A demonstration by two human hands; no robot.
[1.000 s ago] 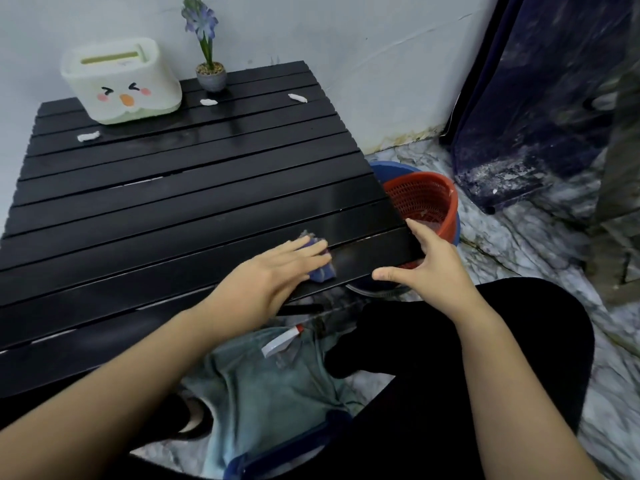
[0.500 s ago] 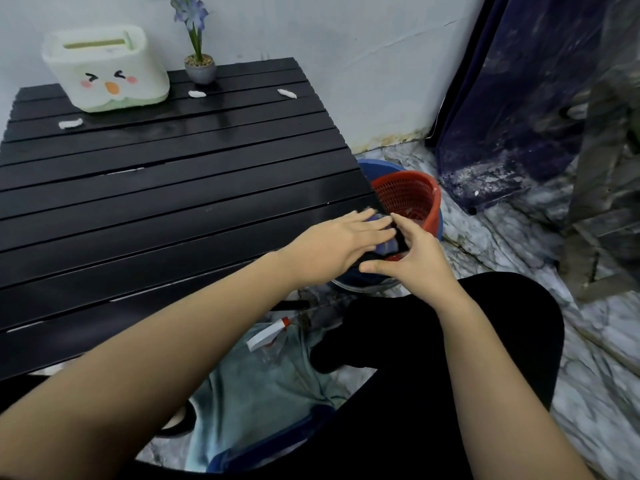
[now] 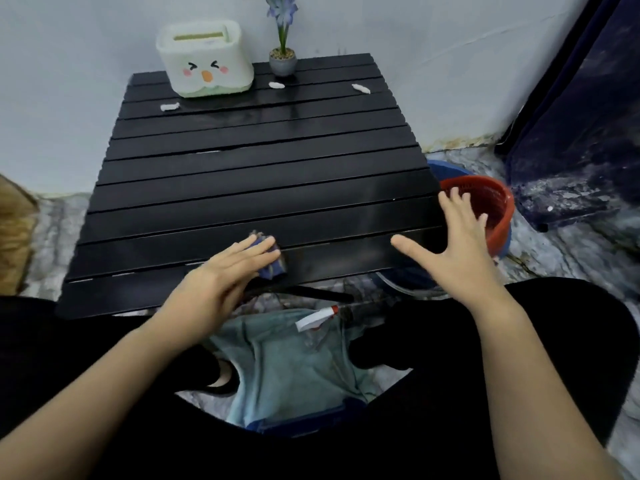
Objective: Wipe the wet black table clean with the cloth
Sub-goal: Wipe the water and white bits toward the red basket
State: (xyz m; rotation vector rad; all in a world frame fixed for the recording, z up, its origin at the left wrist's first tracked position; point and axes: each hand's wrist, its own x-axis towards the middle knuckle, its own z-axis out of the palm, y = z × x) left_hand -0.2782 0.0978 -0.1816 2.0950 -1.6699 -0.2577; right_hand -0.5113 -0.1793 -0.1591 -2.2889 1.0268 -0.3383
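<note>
Left hand (image 3: 221,278) presses blue cloth (image 3: 272,263) flat on slatted black table (image 3: 256,188) near front edge; right hand (image 3: 460,244) hovers, fingers (image 3: 453,202) spread, empty; advise overlapping strokes along slats

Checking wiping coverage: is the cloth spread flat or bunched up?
Bunched: the cloth shows only as a small wad under the left hand on the table.

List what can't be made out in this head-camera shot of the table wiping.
- Cloth: mostly hidden under the left hand; its full shape and fold cannot be told.
- Blue basin: largely covered by the black table and the red basket; contents unseen.
- Right hand: motion-blurred; contact with the table edge is unclear.
- White scraps: too small to identify.
- Brown object: cut off by the left edge.
</note>
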